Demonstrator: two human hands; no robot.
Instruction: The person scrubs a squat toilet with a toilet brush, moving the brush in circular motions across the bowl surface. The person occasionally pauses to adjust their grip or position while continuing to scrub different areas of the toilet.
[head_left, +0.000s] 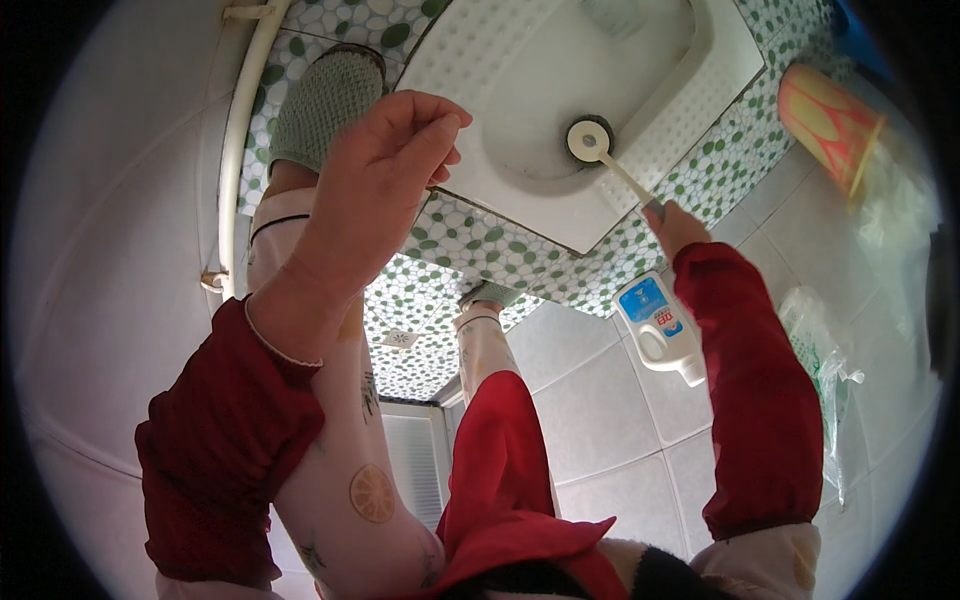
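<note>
My right hand (677, 227) grips the handle of a toilet brush (589, 141), whose round pale head with dark bristles rests in the bowl of a white squat toilet (517, 217). My left hand (401, 142) hangs in the air over the toilet's left edge, fingers curled and the thumb against the index finger; nothing shows in it. A white plastic bottle (660, 330) with a blue label and a built-in handle lies below my right hand, beside my right sleeve. Part of the bowl's far end is cut off by the top of the view.
An orange and yellow patterned waste bin (825, 127) with a plastic liner lies or leans at the right. A crumpled clear plastic bag (825, 375) is on the right. A pale pipe (238, 150) runs along the left wall. My slippered feet stand on pebble-patterned tiles, near a floor drain (401, 338).
</note>
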